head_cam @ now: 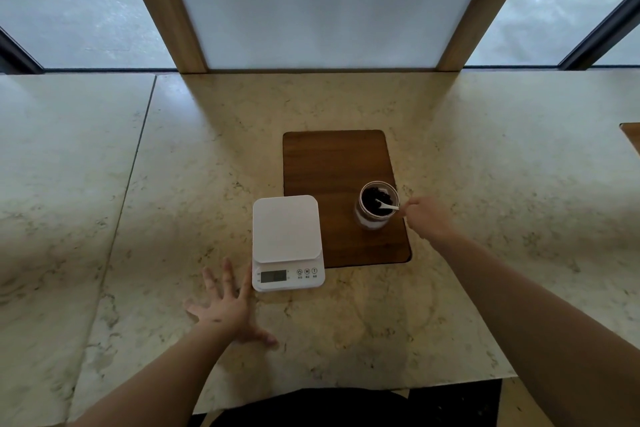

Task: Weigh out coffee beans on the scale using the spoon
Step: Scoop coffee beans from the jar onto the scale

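A white digital scale (286, 239) sits on the marble counter with its platform bare and its display facing me. To its right, on a dark wooden board (332, 163), stands a clear glass jar (375, 205) filled with dark coffee beans. A small white spoon (387, 205) rests with its bowl in the beans and its handle over the jar's right rim. My right hand (427, 218) pinches the end of that handle. My left hand (230, 305) lies flat on the counter with fingers spread, its fingertips just left of the scale's front corner.
The marble counter (485, 156) runs wide on both sides, with a seam down the left (135, 170). A white panel in a wooden frame (322, 3) rises at the back edge, windows either side. Another wooden inset (632, 137) shows at the far right.
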The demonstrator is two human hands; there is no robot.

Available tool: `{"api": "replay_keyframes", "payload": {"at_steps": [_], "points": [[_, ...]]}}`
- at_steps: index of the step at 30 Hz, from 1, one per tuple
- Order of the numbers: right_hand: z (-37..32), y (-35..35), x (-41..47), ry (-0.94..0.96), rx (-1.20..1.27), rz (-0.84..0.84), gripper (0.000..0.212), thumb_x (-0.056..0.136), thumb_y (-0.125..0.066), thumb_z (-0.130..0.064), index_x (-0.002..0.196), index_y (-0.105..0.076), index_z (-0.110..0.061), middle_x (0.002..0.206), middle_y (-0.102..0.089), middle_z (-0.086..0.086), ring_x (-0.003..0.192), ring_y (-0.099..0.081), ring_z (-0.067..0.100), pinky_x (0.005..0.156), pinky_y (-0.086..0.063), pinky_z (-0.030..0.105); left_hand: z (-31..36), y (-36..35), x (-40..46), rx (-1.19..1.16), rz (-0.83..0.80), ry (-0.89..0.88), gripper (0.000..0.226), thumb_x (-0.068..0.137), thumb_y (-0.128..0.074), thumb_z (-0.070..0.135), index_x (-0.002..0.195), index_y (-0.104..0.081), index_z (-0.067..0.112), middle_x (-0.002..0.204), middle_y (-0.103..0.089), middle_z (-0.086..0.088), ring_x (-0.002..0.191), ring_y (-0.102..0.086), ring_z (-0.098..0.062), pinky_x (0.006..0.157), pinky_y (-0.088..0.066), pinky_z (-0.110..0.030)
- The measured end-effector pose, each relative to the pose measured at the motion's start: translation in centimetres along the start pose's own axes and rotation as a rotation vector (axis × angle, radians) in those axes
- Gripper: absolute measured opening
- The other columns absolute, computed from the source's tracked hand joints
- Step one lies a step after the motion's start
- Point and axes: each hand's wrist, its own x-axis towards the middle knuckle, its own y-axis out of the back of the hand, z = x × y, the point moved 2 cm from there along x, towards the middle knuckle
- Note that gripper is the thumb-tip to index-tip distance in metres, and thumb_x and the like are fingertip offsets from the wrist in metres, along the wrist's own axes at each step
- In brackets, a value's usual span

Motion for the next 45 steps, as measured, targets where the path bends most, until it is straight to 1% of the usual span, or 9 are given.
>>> {"api": "replay_keyframes", "payload": {"at_steps": [3,7,11,16,20,26,31,35,45], "points": [[-0.1,-0.2,-0.2,-0.02,0.061,-0.02,0.03,0.09,-0.054,-0.019,0.083,-0.065,0.007,0.065,-0.049,0.01,0.054,-0.044,0.022,0.055,-0.033,0.031,-0.3,-0.1,0.3,0.003,-0.002,0.001,0.172,0.017,-0.056,0.109,0.127,0.058,0.042,0.124,0.077,-0.003,0.114,0.067,-0.046,0.105,-0.001,-0.093],[0.0,-0.5,-0.6,-0.038,0.092,-0.055,0.027,0.089,-0.053,-0.02,0.063,-0.054,-0.011,0.06,-0.046,0.008,0.05,-0.042,0.021,0.052,-0.033,0.032,-0.4,-0.2,0.5,-0.011,-0.007,0.001,0.174,0.011,-0.051,0.11,0.128,0.058,0.043,0.128,0.075,-0.004,0.116,0.066,-0.046,0.106,-0.002,-0.092],[0.1,-0.5,-0.7,-0.073,0.143,-0.077,0.031,0.091,-0.056,-0.019,0.061,-0.054,-0.01,0.054,-0.047,0.005,0.045,-0.045,0.02,0.048,-0.035,0.029,-0.1,0.2,-0.1,-0.02,-0.029,0.009,0.172,0.001,-0.042,0.11,0.121,0.062,0.044,0.123,0.077,-0.004,0.115,0.066,-0.047,0.107,-0.005,-0.091],[0.3,-0.5,-0.8,-0.096,0.266,-0.126,0.012,0.089,-0.059,-0.017,0.078,-0.063,-0.014,0.067,-0.054,0.001,0.054,-0.047,0.013,0.049,-0.038,0.026,0.2,0.5,-0.8,-0.014,-0.023,-0.002,0.17,0.009,-0.047,0.107,0.124,0.06,0.043,0.127,0.075,-0.006,0.122,0.062,-0.048,0.108,-0.006,-0.091],[0.4,-0.6,-1.0,-0.118,0.291,-0.085,0.024,0.093,-0.057,-0.016,0.084,-0.07,0.002,0.057,-0.048,0.006,0.043,-0.042,0.018,0.035,-0.031,0.02,0.1,0.4,-0.7,-0.008,-0.017,0.009,0.17,0.013,-0.048,0.108,0.127,0.059,0.041,0.124,0.076,-0.005,0.123,0.061,-0.048,0.108,-0.007,-0.09],[0.8,-0.9,-1.3,-0.163,0.396,-0.123,0.029,0.096,-0.056,-0.021,0.074,-0.069,-0.006,0.055,-0.046,0.004,0.043,-0.038,0.016,0.041,-0.028,0.024,0.1,0.4,-0.5,-0.011,-0.014,0.009,0.17,0.014,-0.052,0.108,0.124,0.06,0.043,0.124,0.076,-0.004,0.121,0.063,-0.047,0.108,-0.003,-0.09],[1.2,-1.5,-1.9,-0.207,0.499,-0.159,0.03,0.098,-0.053,-0.023,0.076,-0.068,-0.01,0.058,-0.045,0.0,0.046,-0.036,0.012,0.043,-0.026,0.025,-0.1,0.1,-0.2,-0.019,-0.015,0.016,0.171,0.003,-0.044,0.108,0.122,0.06,0.044,0.119,0.078,-0.002,0.113,0.067,-0.043,0.107,-0.001,-0.092],[1.4,-1.7,-2.1,-0.233,0.546,-0.157,0.031,0.099,-0.052,-0.023,0.076,-0.069,-0.009,0.055,-0.043,-0.001,0.046,-0.034,0.011,0.042,-0.027,0.025,-0.2,0.0,0.1,-0.019,-0.014,0.02,0.17,0.008,-0.048,0.108,0.122,0.06,0.044,0.121,0.078,-0.002,0.115,0.066,-0.043,0.107,-0.001,-0.091],[1.6,-2.1,-2.2,-0.306,0.622,-0.188,0.029,0.099,-0.052,-0.025,0.079,-0.068,-0.011,0.054,-0.044,-0.004,0.047,-0.035,0.009,0.042,-0.028,0.022,-0.5,-0.4,0.9,-0.029,-0.004,0.037,0.172,0.002,-0.045,0.11,0.121,0.06,0.046,0.125,0.077,-0.002,0.111,0.07,-0.043,0.104,0.001,-0.093]]}}
